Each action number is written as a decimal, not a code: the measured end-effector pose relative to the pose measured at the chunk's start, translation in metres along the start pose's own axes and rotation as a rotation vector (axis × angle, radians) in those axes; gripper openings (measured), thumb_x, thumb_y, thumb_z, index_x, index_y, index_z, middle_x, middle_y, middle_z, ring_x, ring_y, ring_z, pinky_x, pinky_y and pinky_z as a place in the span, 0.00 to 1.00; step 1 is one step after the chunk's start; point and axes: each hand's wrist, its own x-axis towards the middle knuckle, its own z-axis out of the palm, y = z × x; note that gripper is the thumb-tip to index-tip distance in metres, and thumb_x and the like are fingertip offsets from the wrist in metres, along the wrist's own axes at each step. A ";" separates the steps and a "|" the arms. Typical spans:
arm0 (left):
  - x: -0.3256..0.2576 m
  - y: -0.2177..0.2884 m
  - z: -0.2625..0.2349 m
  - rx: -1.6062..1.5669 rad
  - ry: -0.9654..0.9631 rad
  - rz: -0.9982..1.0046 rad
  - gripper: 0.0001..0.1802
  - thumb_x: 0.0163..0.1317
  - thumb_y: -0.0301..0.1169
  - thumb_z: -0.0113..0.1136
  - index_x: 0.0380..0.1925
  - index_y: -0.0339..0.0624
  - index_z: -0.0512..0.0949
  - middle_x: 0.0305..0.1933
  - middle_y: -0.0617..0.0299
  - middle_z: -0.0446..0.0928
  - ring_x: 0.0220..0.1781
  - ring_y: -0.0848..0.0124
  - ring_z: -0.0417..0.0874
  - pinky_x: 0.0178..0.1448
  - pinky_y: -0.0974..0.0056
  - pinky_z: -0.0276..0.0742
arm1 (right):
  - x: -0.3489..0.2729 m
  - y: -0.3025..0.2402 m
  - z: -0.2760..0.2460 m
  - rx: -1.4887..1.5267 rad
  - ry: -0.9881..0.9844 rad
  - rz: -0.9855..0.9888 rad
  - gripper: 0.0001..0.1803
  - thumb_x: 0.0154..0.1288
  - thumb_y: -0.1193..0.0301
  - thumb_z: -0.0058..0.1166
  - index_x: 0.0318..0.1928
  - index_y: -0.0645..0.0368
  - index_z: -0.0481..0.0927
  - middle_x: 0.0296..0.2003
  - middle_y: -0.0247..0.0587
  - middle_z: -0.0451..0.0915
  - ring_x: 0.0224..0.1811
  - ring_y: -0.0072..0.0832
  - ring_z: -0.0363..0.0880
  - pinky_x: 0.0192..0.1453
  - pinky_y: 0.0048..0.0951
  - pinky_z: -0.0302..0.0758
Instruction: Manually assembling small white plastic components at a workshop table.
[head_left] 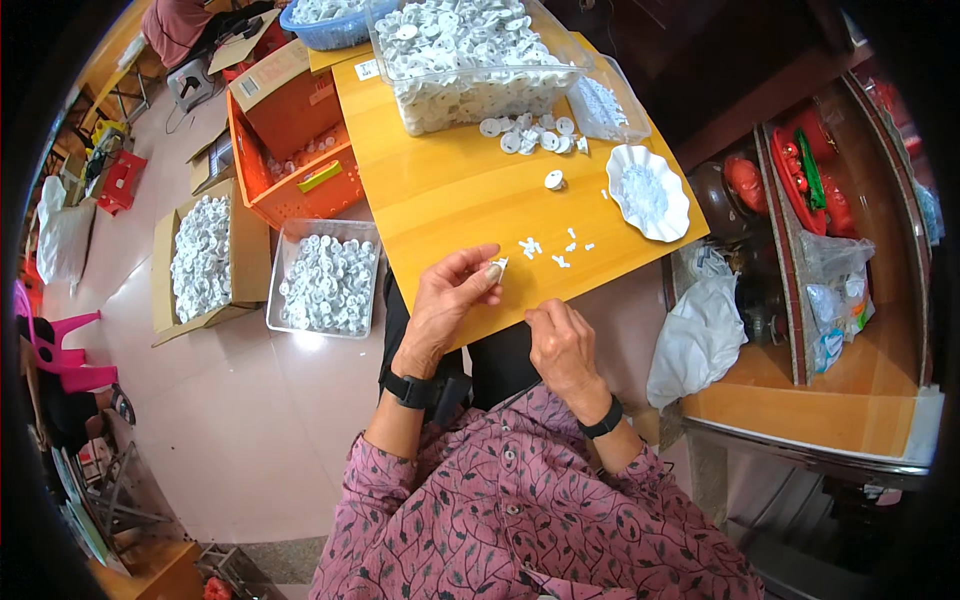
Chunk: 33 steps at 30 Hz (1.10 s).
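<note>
My left hand [447, 305] pinches a small white plastic piece [497, 266] between thumb and fingertips at the near edge of the yellow wooden table [440, 190]. My right hand [562, 345] hovers just below the table edge with fingers curled; whether it holds anything is hidden. Several tiny white pegs [545, 248] lie on the table just beyond my hands. One round white part [553, 180] sits alone further up, and a cluster of round white parts [530, 134] lies in front of a clear tub [470, 55] heaped with them.
A white scalloped dish [648, 192] of small pieces is at the table's right. On the floor to the left stand a clear bin [327, 280], a cardboard box [205, 260] of white parts and an orange crate [300, 165]. A wooden shelf [850, 300] with bags stands right.
</note>
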 end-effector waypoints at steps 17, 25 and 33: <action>-0.003 -0.023 -0.014 -0.384 -0.230 -0.057 0.17 0.69 0.28 0.61 0.55 0.33 0.77 0.45 0.60 0.81 0.40 0.74 0.83 0.48 0.70 0.82 | 0.039 -0.013 0.000 1.074 0.195 0.609 0.05 0.69 0.79 0.58 0.43 0.67 0.83 0.38 0.34 0.80 0.36 0.19 0.81 0.42 0.20 0.78; -0.007 -0.019 -0.014 -0.302 -0.260 -0.150 0.19 0.70 0.30 0.61 0.58 0.32 0.76 0.43 0.63 0.82 0.37 0.78 0.83 0.47 0.72 0.83 | 0.042 -0.007 0.003 0.790 0.208 0.448 0.06 0.67 0.79 0.59 0.43 0.65 0.84 0.38 0.38 0.82 0.37 0.22 0.82 0.41 0.23 0.78; -0.005 -0.022 -0.017 -0.318 -0.266 -0.169 0.19 0.72 0.33 0.59 0.58 0.34 0.77 0.41 0.63 0.82 0.37 0.77 0.83 0.46 0.72 0.82 | 0.049 -0.005 -0.007 0.480 0.174 0.214 0.12 0.62 0.83 0.59 0.47 0.63 0.84 0.37 0.43 0.81 0.37 0.35 0.83 0.39 0.30 0.79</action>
